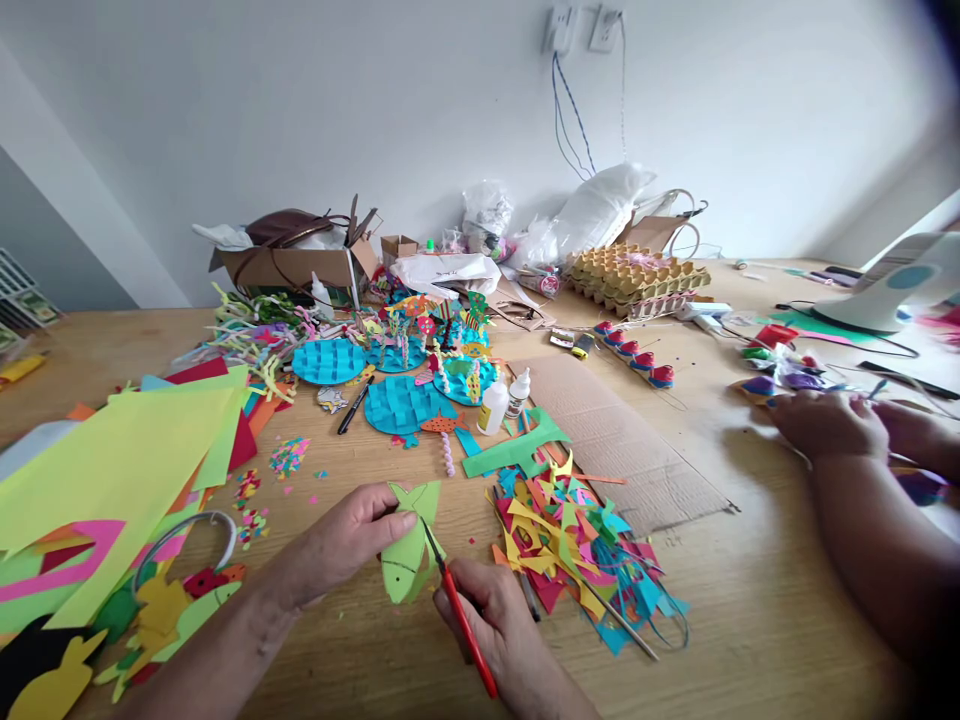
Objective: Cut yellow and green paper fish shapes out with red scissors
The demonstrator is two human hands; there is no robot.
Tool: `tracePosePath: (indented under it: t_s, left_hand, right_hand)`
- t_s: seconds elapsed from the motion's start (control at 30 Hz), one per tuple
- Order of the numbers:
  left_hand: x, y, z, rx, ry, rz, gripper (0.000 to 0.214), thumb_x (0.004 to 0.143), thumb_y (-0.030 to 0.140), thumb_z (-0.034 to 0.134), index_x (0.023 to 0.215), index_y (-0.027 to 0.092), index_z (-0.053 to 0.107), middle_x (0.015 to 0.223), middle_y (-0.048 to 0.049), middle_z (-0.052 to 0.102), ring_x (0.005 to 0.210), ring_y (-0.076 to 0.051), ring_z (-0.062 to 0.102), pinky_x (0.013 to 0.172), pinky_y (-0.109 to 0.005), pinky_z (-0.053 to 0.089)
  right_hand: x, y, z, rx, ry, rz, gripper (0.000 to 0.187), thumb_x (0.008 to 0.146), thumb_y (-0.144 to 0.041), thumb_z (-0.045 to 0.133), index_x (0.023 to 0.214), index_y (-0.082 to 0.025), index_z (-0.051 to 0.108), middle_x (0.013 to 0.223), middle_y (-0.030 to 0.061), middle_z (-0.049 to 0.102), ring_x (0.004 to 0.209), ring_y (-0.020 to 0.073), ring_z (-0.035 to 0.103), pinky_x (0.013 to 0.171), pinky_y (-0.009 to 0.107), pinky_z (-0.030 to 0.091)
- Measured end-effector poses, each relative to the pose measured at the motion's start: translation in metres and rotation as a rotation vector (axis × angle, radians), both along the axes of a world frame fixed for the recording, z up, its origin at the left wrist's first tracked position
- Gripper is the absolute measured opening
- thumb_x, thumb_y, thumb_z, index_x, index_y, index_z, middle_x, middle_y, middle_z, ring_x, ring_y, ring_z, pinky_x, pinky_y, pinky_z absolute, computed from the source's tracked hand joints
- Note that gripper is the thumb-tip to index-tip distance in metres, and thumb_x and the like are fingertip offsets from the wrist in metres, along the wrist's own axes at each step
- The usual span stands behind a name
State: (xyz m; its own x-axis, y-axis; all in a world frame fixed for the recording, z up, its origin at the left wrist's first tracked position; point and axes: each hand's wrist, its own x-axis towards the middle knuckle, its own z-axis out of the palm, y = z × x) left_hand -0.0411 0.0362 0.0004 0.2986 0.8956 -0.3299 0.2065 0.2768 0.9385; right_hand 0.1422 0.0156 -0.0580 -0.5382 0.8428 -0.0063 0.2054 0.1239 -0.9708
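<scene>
My left hand (349, 540) pinches a light green paper fish cut-out (409, 545) by its upper edge, holding it just above the wooden table (750, 620). My right hand (499, 625) is closed around red-handled scissors (461, 610), whose blades point up into the green paper near the fish's tail. Both hands are at the near edge of the table, close together.
A heap of coloured paper scraps (577, 545) lies right of my hands. Yellow-green paper sheets (120, 460) lie at left. Blue woven paper discs (401, 400), glue bottles (493, 405), a cardboard sheet (607, 430), egg trays (634, 275) and boxes fill the middle. Another person's hands (832, 425) work at right.
</scene>
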Motion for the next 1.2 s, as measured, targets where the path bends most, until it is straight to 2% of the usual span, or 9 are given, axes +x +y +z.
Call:
tracePosePath:
  t_s: [0.43, 0.73, 0.93, 1.2]
  left_hand:
    - [0.0009, 0.0028, -0.0088, 0.075, -0.035, -0.099, 0.021, 0.079, 0.036, 0.050, 0.073, 0.016, 0.052, 0.069, 0.0032, 0.049, 0.065, -0.013, 0.044, 0.062, -0.024, 0.037]
    - [-0.0017, 0.0036, -0.0038, 0.012, 0.016, -0.094, 0.021, 0.077, 0.037, 0.051, 0.075, 0.016, 0.052, 0.071, 0.0017, 0.052, 0.069, -0.015, 0.047, 0.064, -0.026, 0.038]
    - [-0.0026, 0.0028, -0.0035, 0.049, 0.032, -0.067, 0.025, 0.077, 0.041, 0.051, 0.071, 0.017, 0.049, 0.070, 0.0026, 0.048, 0.068, -0.014, 0.045, 0.065, -0.026, 0.037]
    - [-0.0053, 0.0029, -0.0082, 0.085, 0.045, -0.083, 0.018, 0.080, 0.033, 0.048, 0.074, 0.016, 0.053, 0.069, 0.0040, 0.046, 0.067, -0.013, 0.042, 0.063, -0.024, 0.036]
  right_hand:
    - [-0.0010, 0.0008, -0.0012, -0.049, 0.013, 0.009, 0.041, 0.085, -0.043, 0.046, 0.055, -0.019, 0.032, 0.051, -0.0061, 0.027, 0.048, 0.0084, 0.027, 0.044, 0.021, 0.020]
    - [-0.0017, 0.0012, -0.0022, 0.006, -0.034, -0.014, 0.040, 0.084, -0.037, 0.049, 0.055, -0.019, 0.027, 0.053, -0.0065, 0.023, 0.050, 0.0082, 0.024, 0.044, 0.021, 0.018]
    - [-0.0018, 0.0008, -0.0024, 0.006, -0.043, -0.017, 0.041, 0.084, -0.040, 0.048, 0.054, -0.019, 0.028, 0.053, -0.0062, 0.025, 0.050, 0.0084, 0.025, 0.045, 0.022, 0.018]
    - [-0.0020, 0.0016, -0.0023, -0.056, -0.015, 0.021, 0.042, 0.085, -0.046, 0.045, 0.055, -0.019, 0.032, 0.052, -0.0062, 0.026, 0.049, 0.0084, 0.027, 0.044, 0.021, 0.019]
